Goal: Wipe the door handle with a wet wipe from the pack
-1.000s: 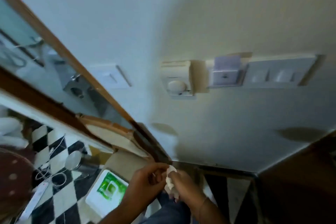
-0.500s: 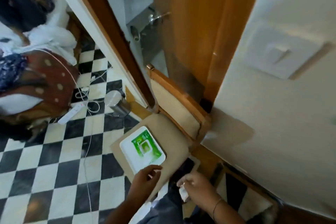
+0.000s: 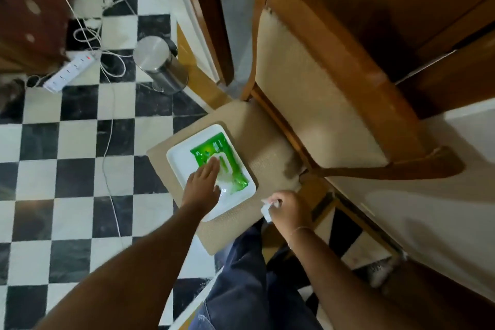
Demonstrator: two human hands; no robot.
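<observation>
A green wet wipe pack [image 3: 224,151] lies in a white tray [image 3: 182,158] on the beige seat of a wooden chair [image 3: 270,142]. My left hand [image 3: 202,186] rests flat on the pack, fingers spread over its white lid. My right hand [image 3: 290,207] hovers over the seat's near right corner, shut on a crumpled white wet wipe [image 3: 266,209]. The wooden door [image 3: 401,8] rises behind the chair back; its handle is out of view.
A steel pedal bin [image 3: 158,61] stands on the black-and-white checkered floor left of the chair. A white power strip [image 3: 71,71] and loose cables lie further left, beside a brown dotted cloth [image 3: 29,8]. My blue-trousered leg [image 3: 241,276] is at the chair's front.
The view has swung down from the wall switches to the chair. My left hand has moved from the wipe onto the pack, and the right hand keeps the wipe.
</observation>
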